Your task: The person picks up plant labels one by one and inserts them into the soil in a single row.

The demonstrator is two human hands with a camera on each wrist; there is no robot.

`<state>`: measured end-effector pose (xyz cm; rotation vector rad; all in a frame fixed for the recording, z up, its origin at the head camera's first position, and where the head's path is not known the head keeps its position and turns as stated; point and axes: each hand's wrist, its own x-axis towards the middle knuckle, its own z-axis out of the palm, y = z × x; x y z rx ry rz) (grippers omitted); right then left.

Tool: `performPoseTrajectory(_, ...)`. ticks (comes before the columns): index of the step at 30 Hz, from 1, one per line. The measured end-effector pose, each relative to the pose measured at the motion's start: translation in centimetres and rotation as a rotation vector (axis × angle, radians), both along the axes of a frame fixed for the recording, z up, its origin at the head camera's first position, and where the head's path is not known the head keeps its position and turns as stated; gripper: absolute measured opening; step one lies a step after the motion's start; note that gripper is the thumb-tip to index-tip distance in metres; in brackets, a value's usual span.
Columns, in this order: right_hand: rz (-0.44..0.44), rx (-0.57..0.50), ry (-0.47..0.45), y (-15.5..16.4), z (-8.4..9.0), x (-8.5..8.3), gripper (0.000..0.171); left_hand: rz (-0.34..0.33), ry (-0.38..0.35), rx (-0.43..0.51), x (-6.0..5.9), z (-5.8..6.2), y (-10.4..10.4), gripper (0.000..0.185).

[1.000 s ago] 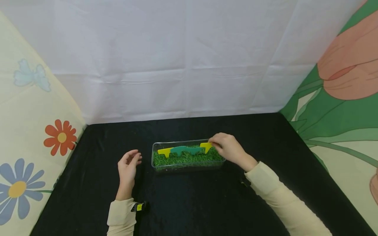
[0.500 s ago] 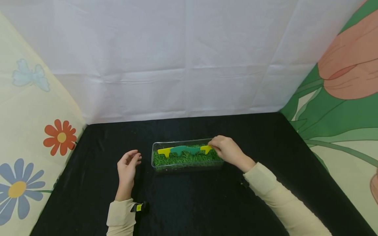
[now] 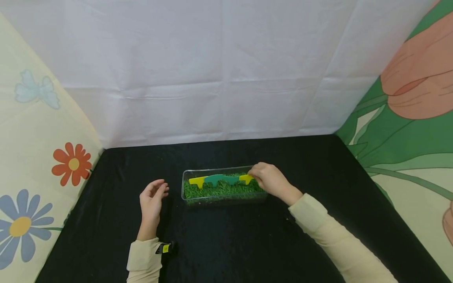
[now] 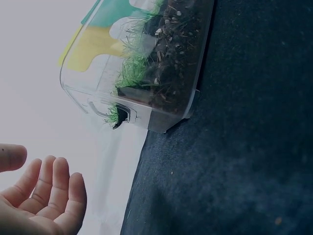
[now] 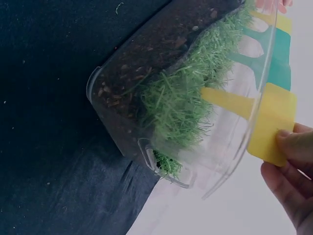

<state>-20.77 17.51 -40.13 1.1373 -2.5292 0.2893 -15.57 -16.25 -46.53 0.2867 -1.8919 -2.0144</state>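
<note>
Yellow plant tag [image 3: 246, 179] at the right end of the row: my right hand [image 3: 269, 181] pinches its flat head between thumb and fingertips, and the right wrist view [image 5: 272, 128] shows the stake already running down into the grass. I judge this tag as going in or just seated; I cannot tell how deep the stake sits.

Next outward, two green tags [image 3: 221, 179] stand in the middle of the row, touching or overlapping each other, and another yellow tag [image 3: 196, 181] stands at the left end. All four rise from the artificial grass [image 3: 221, 190] along the far side of the clear plastic box [image 3: 184, 184]. The wrist views show dark, soil-like matter [image 4: 171, 63] beneath the grass inside the box.

My left hand [image 3: 152, 199] rests on the black cloth [image 3: 226, 243] just left of the box, palm up, fingers loosely curled, holding nothing and apart from the box.

Progress, as I read it: three tags look planted, the fourth is under my fingers. I see no loose tags on the cloth, so what is left seems to be letting go of this one, perhaps after squaring it with the row.

Beyond: white sheet [image 3: 212, 70] behind, flower-print panels [image 3: 32, 157] at both sides.
</note>
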Motion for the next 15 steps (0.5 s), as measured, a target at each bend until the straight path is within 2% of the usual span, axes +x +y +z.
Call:
performPoseTrajectory(10, 0.022, -0.028, 0.025, 0.18, -0.20, -0.13, 0.015, -0.008, 0.007, -0.011, -0.02, 0.04, -0.03, 0.019)
performPoseTrajectory(15, 0.025, -0.037, 0.010, 0.25, -0.26, -0.09, 0.016, -0.011, 0.008, 0.000, -0.06, 0.09, 0.29, 0.019)
